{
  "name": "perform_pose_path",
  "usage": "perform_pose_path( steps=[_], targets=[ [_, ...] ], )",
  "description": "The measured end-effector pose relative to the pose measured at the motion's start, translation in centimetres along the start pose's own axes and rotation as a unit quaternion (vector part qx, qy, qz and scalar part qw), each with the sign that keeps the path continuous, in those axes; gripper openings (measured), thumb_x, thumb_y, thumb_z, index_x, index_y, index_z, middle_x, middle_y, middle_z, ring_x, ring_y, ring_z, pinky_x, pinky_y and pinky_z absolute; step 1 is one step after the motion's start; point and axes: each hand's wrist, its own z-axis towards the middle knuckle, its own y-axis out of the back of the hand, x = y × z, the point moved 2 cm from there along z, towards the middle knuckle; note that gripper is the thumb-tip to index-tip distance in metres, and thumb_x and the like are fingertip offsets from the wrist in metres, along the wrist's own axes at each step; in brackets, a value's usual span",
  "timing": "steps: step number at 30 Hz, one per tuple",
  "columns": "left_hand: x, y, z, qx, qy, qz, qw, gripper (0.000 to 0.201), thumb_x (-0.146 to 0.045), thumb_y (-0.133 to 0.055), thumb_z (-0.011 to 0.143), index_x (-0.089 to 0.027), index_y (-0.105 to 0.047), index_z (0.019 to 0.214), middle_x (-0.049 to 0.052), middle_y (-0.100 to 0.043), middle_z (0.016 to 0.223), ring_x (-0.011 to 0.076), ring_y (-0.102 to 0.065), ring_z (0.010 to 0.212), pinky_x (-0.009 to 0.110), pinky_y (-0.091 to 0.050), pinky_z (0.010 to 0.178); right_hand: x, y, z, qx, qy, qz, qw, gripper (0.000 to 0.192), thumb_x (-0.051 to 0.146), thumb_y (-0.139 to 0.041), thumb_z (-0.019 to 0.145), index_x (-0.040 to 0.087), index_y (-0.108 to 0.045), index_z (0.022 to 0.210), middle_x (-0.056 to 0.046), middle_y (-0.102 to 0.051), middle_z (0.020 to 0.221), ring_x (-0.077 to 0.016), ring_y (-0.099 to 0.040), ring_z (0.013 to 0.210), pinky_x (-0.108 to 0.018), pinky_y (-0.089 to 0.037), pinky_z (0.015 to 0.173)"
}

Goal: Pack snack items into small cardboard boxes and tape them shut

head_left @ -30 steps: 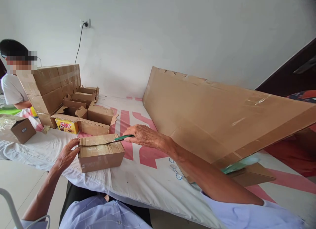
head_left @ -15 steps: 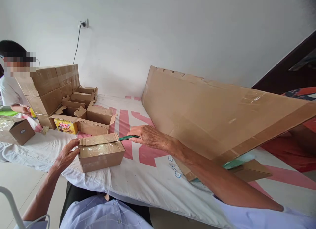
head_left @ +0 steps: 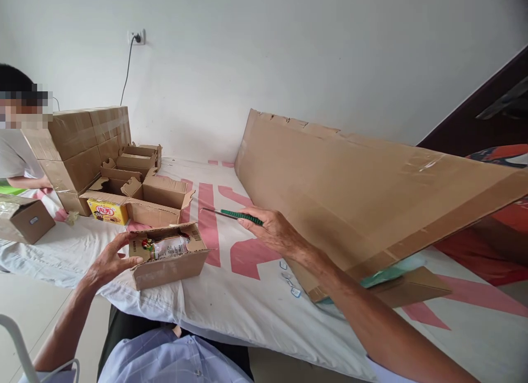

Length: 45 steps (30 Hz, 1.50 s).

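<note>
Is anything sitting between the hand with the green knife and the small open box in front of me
Nothing visible does. The right hand holds the green-handled knife just right of the small open box, with only bare sheet between them. The left hand is on the box's left end, out of the path.

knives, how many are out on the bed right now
1. The green-handled knife is in the right hand, blade pointing left, just right of the opened small box steadied by the left hand. Others could be hidden.
</note>
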Motion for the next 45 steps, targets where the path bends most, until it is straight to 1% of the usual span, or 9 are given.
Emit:
perform_pose_path(
  steps=[7, 12, 19, 22, 27, 32, 37, 41, 45],
  targets=[
    [-1.3, 0.2, -0.3, 0.057, 0.007, 0.06, 0.997, 0.091, -0.066, -0.09, 0.072, -0.03, -0.064, 0.152, 0.016, -0.059, 0.162, 0.0439, -0.06, 0.142, 0.055, -0.059, 0.105, -8.8, -9.9, -6.4, -0.107, -0.143, -0.06, 0.982, 0.03, 0.032, -0.045, 0.096, 0.023, -0.07, 0.111, -0.011, -0.074, 0.102, -0.0292, -0.07, 0.097, -0.04, -0.056, 0.083],
    [-0.9, 0.5, -0.3, 0.08, 0.002, 0.059, 0.995, 0.112, -0.069, -0.093, 0.068, -0.033, -0.05, 0.165, 0.017, -0.052, 0.169, 0.0462, -0.053, 0.15, 0.059, -0.054, 0.114, -10.0, -14.2, -9.4, -0.091, -0.157, -0.069, 0.981, 0.029, 0.033, -0.05, 0.095, 0.022, -0.071, 0.111, -0.014, -0.072, 0.103, -0.0356, -0.068, 0.102, -0.052, -0.058, 0.092],
    [-1.2, 1.0, 0.4, 0.123, -0.013, 0.088, 0.988, 0.143, -0.072, -0.097, 0.061, -0.033, -0.024, 0.177, 0.02, -0.031, 0.18, 0.0492, -0.041, 0.159, 0.063, -0.051, 0.119, -1.2, -12.1, -3.0, -0.089, 0.063, 0.099, 0.989, 0.067, 0.067, -0.061, 0.103, 0.025, -0.057, 0.155, -0.017, -0.056, 0.161, -0.0363, -0.052, 0.151, -0.056, -0.046, 0.125],
    [-1.2, 1.4, 0.9, 0.136, -0.027, 0.111, 0.984, 0.141, -0.073, -0.095, 0.064, -0.032, -0.022, 0.178, 0.021, -0.031, 0.18, 0.049, -0.043, 0.158, 0.064, -0.051, 0.119, 2.4, -12.0, 0.6, 0.008, 0.156, 0.08, 0.985, 0.099, 0.081, -0.07, 0.091, 0.028, -0.044, 0.169, -0.015, -0.039, 0.178, -0.0398, -0.031, 0.167, -0.059, -0.031, 0.135],
    [-0.5, 1.8, 1.6, 0.137, -0.046, 0.147, 0.979, 0.135, -0.073, -0.095, 0.064, -0.031, -0.03, 0.176, 0.02, -0.042, 0.169, 0.0475, -0.045, 0.156, 0.067, -0.043, 0.126, 2.7, -13.2, 4.0, 0.191, 0.117, 0.091, 0.97, 0.139, 0.087, -0.084, 0.07, 0.024, -0.024, 0.178, -0.021, -0.025, 0.183, -0.043, -0.019, 0.17, -0.062, -0.022, 0.137],
    [-0.7, 1.5, 1.6, 0.124, -0.086, 0.177, 0.973, 0.129, -0.066, -0.098, 0.065, -0.032, -0.036, 0.172, 0.018, -0.023, 0.181, 0.0489, -0.026, 0.166, 0.068, -0.032, 0.132, 3.0, -12.8, 3.3, 0.195, 0.11, 0.1, 0.97, 0.13, 0.068, -0.094, 0.074, 0.029, -0.025, 0.177, -0.017, -0.032, 0.18, -0.0397, -0.03, 0.167, -0.059, -0.031, 0.135],
    [-1.0, 1.2, 0.7, 0.131, -0.1, 0.163, 0.973, 0.12, -0.049, -0.098, 0.07, -0.035, -0.035, 0.171, 0.015, -0.041, 0.173, 0.0446, -0.041, 0.16, 0.066, -0.037, 0.131, 4.8, -11.9, 0.9, 0.14, 0.15, 0.05, 0.978, 0.113, 0.05, -0.095, 0.081, 0.027, -0.034, 0.174, -0.017, -0.052, 0.164, -0.0387, -0.046, 0.156, -0.059, -0.04, 0.13],
    [-1.7, 1.1, 0.3, 0.138, -0.078, 0.161, 0.974, 0.121, -0.048, -0.097, 0.07, -0.034, -0.033, 0.172, 0.015, -0.04, 0.174, 0.0432, -0.042, 0.159, 0.064, -0.04, 0.129, 5.3, -11.9, -0.4, 0.109, 0.165, 0.017, 0.98, 0.106, 0.05, -0.093, 0.083, 0.027, -0.039, 0.171, -0.017, -0.057, 0.158, -0.0404, -0.051, 0.15, -0.061, -0.046, 0.125],
    [-3.8, -0.1, 0.7, 0.096, -0.078, 0.21, 0.97, 0.097, -0.054, -0.089, 0.079, -0.028, -0.048, 0.163, 0.016, -0.047, 0.168, 0.0406, -0.049, 0.154, 0.057, -0.044, 0.128, 5.1, -12.1, -0.2, 0.112, 0.144, 0.014, 0.983, 0.097, 0.051, -0.089, 0.087, 0.023, -0.044, 0.167, -0.019, -0.055, 0.161, -0.0388, -0.051, 0.151, -0.059, -0.046, 0.125]
  ],
)
